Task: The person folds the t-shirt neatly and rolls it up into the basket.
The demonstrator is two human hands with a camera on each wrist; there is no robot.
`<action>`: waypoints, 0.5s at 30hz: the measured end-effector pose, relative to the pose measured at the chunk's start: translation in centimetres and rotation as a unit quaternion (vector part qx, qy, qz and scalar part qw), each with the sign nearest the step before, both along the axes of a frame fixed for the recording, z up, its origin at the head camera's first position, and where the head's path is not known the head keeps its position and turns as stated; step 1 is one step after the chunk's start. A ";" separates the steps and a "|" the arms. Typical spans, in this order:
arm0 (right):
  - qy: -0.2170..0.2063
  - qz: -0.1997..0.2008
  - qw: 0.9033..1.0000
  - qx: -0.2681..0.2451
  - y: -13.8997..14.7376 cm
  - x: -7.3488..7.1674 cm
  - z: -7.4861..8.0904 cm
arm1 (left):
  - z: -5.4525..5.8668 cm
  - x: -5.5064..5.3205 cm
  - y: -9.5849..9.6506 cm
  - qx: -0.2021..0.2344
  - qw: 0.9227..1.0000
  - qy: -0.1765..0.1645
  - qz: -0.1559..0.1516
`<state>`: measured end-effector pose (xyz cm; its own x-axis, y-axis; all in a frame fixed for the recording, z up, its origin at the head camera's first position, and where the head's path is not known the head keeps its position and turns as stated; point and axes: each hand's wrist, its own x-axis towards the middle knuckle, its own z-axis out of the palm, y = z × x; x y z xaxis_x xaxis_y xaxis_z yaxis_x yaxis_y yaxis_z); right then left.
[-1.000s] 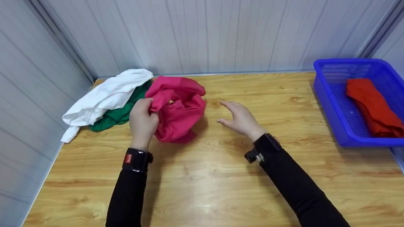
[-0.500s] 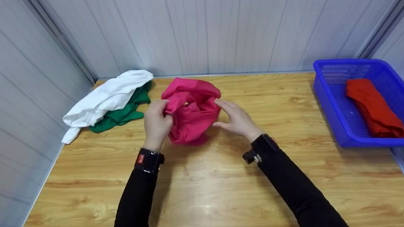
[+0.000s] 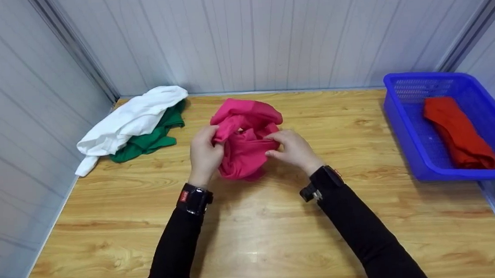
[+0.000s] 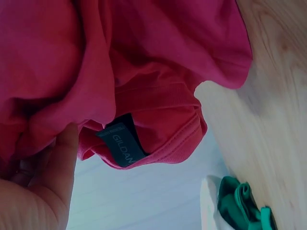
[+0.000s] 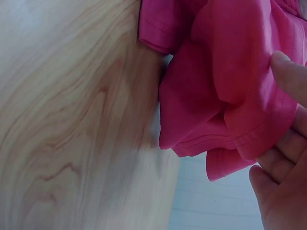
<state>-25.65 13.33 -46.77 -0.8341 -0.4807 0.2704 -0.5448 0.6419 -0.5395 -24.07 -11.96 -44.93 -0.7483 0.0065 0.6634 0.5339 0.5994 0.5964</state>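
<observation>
A bunched pink T-shirt (image 3: pixel 246 156) hangs between both hands, low over the wooden table (image 3: pixel 247 254). My left hand (image 3: pixel 205 155) grips its left side, thumb and fingers closed on a fold. In the left wrist view the shirt's collar hangs near that thumb and shows a dark label (image 4: pixel 122 143) reading GILDAN. My right hand (image 3: pixel 295 150) holds the shirt's right side. The right wrist view shows its thumb (image 5: pixel 290 79) lying over the pink cloth, with other fingers tucked behind a stitched hem (image 5: pixel 259 134).
A white garment (image 3: pixel 135 117) lies partly over a green one (image 3: pixel 152 142) at the back left. On the right stands a blue plastic basket (image 3: pixel 411 139) with a folded orange-red garment (image 3: pixel 459 133) inside. Pale panel walls (image 3: pixel 257 36) enclose the back and sides.
My left hand has carried the pink T-shirt to the right, away from the white and green garments. The right hand, apart from it at first, has taken hold of its right side.
</observation>
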 end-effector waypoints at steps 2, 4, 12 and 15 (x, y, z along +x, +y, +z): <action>0.008 0.000 1.000 0.001 0.1 0.0 -0.2 | -0.2 0.0 0.2 0.008 1.000 -0.003 -0.001; 0.012 -0.008 1.000 0.004 0.3 0.0 -0.4 | -0.4 0.0 0.3 0.021 1.000 -0.007 -0.001; 0.004 -0.035 0.999 0.000 1.0 0.4 -0.7 | -0.9 -0.1 0.6 0.061 0.997 -0.039 0.009; 0.011 -0.037 0.999 -0.007 1.4 0.5 -0.7 | -1.0 -0.1 0.5 0.062 0.996 -0.055 0.017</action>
